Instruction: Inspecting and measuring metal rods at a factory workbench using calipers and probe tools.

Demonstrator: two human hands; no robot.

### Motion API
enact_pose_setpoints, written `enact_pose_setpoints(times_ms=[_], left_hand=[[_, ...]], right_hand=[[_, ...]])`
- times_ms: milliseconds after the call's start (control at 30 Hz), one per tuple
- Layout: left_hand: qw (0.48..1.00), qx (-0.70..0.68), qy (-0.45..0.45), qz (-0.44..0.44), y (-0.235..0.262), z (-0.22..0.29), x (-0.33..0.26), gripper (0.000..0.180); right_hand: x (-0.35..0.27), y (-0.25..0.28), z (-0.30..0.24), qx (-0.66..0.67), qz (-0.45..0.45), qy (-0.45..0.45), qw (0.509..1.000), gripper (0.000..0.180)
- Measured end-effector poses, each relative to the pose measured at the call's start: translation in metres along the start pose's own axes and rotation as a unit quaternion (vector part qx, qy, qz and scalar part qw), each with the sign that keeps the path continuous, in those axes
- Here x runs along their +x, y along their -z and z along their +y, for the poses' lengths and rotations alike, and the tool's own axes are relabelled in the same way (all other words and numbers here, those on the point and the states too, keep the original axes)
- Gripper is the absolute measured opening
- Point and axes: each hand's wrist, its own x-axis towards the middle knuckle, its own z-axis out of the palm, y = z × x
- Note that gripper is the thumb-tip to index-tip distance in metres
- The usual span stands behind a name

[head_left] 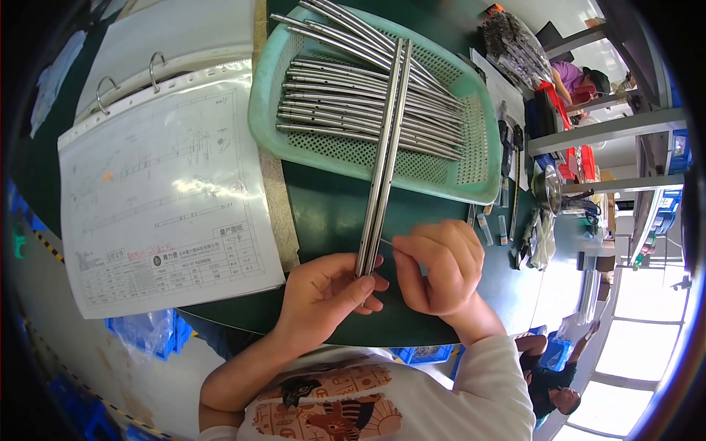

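My left hand [321, 295] is closed around the lower ends of two long shiny metal rods [384, 158]. They lie side by side and slant up and away over the near rim of a green plastic basket [448, 189]. Small holes show along their sides. My right hand [447, 268] is just to the right, thumb and forefinger pinched on a thin metal pin [386, 242] whose tip reaches the rods, though I cannot tell whether it enters a hole. Many similar metal rods [346, 110] lie in the basket, several of them crosswise at its far side.
An open ring binder with a technical drawing [165, 198] lies at the left. Right of the basket are calipers [518, 138], small tubes [503, 229] and a metal bowl [548, 189]. A shelf frame [610, 132] stands at the right. Two other people are further off.
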Motion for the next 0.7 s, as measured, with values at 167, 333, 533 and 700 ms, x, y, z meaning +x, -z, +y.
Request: enact_pose_setpoints(times_ms=[167, 333, 533, 700], left_hand=[[1.0, 0.001, 0.012, 0.0, 0.0039, 0.0013, 0.0014, 0.027], [1.0, 0.004, 0.01, -0.001, 0.0029, -0.0005, 0.0011, 0.025], [1.0, 0.015, -0.001, 0.011, 0.0021, -0.0018, 0.0021, 0.026], [1.0, 0.011, -0.003, 0.028, -0.0005, -0.0002, 0.0008, 0.026]], right_hand=[[-0.0004, -0.0024, 0.0004, 0.107, 0.002, -0.043, 0.993, 0.022], [0.0021, -0.0026, -0.0031, 0.052, 0.006, -0.012, 0.999, 0.021], [0.0018, -0.0065, -0.0012, 0.05, 0.008, -0.008, 0.999, 0.02], [-0.0006, -0.0041, 0.0041, 0.057, 0.01, -0.029, 0.998, 0.014]])
